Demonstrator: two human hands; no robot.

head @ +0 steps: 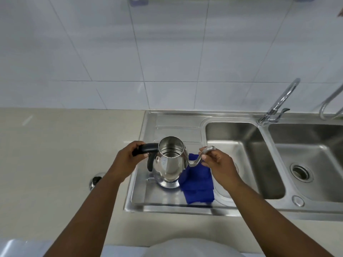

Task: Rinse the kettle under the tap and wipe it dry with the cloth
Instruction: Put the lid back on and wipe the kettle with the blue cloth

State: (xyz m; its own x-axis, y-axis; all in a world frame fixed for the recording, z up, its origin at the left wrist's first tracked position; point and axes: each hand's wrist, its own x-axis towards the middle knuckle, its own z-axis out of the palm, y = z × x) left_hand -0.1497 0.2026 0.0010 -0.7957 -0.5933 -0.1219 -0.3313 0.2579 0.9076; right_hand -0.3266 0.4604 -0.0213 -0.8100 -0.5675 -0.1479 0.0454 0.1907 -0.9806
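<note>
Upright, lidless kettle [169, 162] — left hand [128, 160] on handle; right hand [219, 164] on spout

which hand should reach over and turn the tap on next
Right. The right hand only pinches the spout and sits nearer the tap, beyond the basin. The left hand grips the kettle by its black handle, so it probably carries the weight.

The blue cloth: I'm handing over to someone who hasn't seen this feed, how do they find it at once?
Start at the steel sink unit set in the beige counter and go to its flat drainboard, left of the two basins. The cloth lies folded there, just right of the shiny kettle held in both hands, under its thin spout. It is the only deep blue thing among bare metal.
</note>
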